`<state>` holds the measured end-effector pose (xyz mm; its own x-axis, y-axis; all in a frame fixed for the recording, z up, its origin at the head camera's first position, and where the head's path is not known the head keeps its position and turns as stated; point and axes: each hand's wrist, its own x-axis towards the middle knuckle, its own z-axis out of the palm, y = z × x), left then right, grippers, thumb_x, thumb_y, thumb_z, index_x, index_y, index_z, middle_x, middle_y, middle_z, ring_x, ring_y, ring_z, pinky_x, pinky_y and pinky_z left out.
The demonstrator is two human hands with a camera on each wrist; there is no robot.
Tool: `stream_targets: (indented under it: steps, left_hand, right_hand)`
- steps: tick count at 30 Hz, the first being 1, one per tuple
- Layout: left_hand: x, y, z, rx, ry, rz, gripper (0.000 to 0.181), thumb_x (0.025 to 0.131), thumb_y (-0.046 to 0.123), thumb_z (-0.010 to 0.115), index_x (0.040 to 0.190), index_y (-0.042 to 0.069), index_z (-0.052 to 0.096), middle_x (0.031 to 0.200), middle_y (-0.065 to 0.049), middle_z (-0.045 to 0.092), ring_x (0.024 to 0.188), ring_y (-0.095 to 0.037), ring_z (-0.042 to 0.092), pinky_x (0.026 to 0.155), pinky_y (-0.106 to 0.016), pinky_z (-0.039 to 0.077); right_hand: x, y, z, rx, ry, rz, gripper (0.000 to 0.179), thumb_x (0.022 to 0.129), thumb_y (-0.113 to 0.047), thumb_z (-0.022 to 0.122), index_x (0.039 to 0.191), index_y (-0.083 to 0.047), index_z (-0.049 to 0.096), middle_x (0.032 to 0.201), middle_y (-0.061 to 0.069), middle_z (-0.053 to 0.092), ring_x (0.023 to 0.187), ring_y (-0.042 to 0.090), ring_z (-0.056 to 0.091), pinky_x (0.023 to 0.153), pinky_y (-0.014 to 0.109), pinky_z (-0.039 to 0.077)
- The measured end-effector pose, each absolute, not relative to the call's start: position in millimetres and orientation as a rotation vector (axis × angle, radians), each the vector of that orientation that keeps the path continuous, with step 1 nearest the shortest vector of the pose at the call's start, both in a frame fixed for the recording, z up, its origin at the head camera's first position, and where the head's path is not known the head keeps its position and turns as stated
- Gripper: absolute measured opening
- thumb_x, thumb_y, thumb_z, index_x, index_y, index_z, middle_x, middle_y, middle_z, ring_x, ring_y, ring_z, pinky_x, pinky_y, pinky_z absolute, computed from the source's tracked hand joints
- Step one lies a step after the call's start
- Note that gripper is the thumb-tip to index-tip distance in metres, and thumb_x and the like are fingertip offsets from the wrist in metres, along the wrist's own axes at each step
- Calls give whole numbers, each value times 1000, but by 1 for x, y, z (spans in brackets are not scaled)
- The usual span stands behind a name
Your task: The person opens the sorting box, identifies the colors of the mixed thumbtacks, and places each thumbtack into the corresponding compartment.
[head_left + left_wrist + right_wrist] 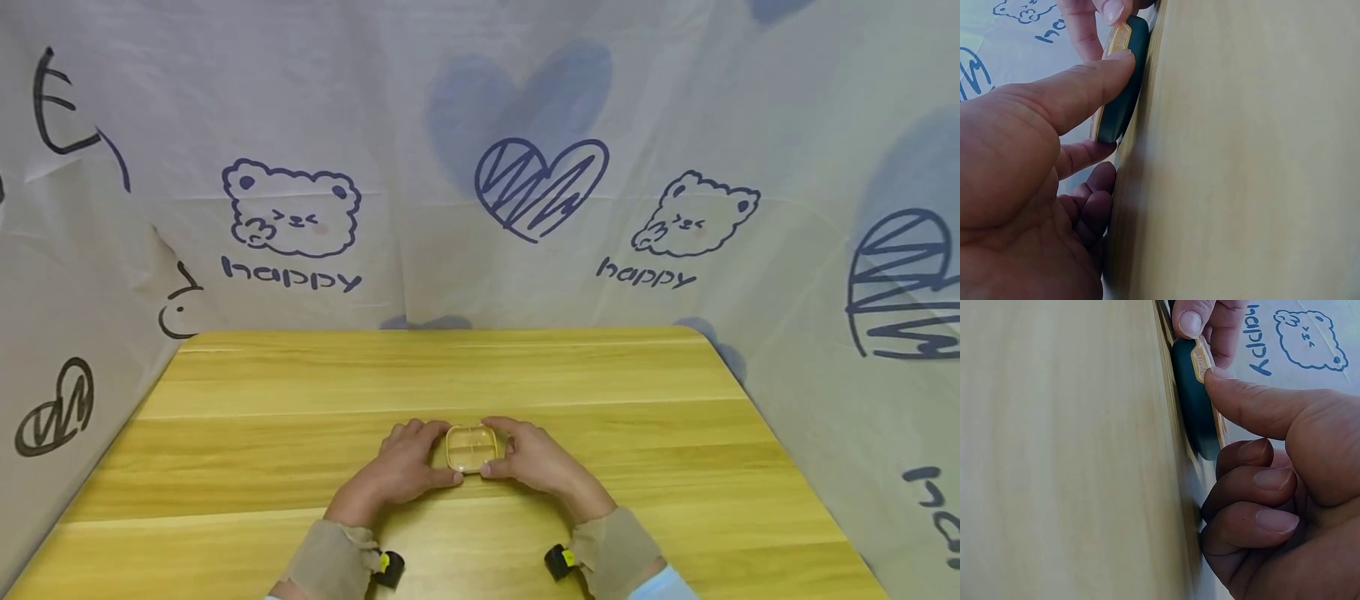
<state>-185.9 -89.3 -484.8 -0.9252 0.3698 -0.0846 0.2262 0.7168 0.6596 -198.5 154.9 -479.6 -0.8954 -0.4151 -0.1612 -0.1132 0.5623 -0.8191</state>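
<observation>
A small pill box (472,450) lies flat on the wooden table, with a clear lid, a yellow rim and crossing dividers under the lid. Both wrist views show its dark green base (1129,100) and an orange-yellow tab on the near side. My left hand (405,465) grips the box's left end between thumb and forefinger. From the other end, my right hand (542,460) pinches it the same way, its thumb (1254,403) at the tab. The two thumbs sit close together along the near edge. In the right wrist view, the other fingers of the right hand are curled beside the box.
The wood-grain table (480,371) has rounded far corners. White cloth (420,108) printed with hearts, bears and lettering hangs behind it and on both sides. Small black devices are strapped at the left wrist (387,569) and right wrist (558,562), close over the tabletop.
</observation>
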Motion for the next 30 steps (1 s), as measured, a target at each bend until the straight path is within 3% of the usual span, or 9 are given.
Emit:
stream_targets:
  steps: [14,30]
  left_hand:
    - [-191,-88,-483,494,2698,962,76,88,42,85,151,11,56,120,-6,60,104,-23,47,99,-51,39]
    - [-190,-80,-487,505,2770,936,77,82,41,89,146,11,58,115,-8,60,105,-27,48,102,-53,38]
  right_hand:
    - [-201,159,-480,-381,2413,-1323,83,90,-26,85,158,0,44,63,-3,50,52,10,41,50,24,35]
    - [-200,167,-480,-289,2557,-1326,65,99,-36,75,147,2,55,75,3,54,61,14,45,55,26,37]
